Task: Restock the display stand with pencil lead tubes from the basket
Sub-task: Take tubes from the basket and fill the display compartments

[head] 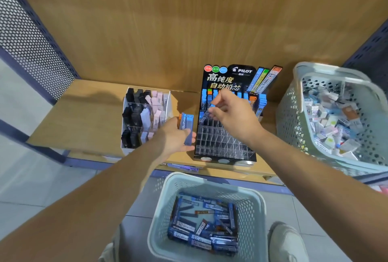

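The black Pilot display stand (225, 142) stands on the wooden shelf, its upper rows filled with blue and orange lead tubes and its lower clear slots bare. My left hand (175, 135) grips a bundle of lead tubes (186, 124), blue with one orange, just left of the stand. Over the stand's upper left slots, my right hand (228, 112) pinches a single lead tube (204, 115) that points down into them. Below the shelf edge on the floor sits a pale basket (159, 215) holding several blue tubes.
A white organiser (144, 119) with black, grey and pink erasers stands left of the stand. At the right, a larger pale basket (294, 110) full of mixed stationery rests on the shelf. A few loose tubes (184, 168) lie at the shelf's front edge. Perforated panels flank the shelf.
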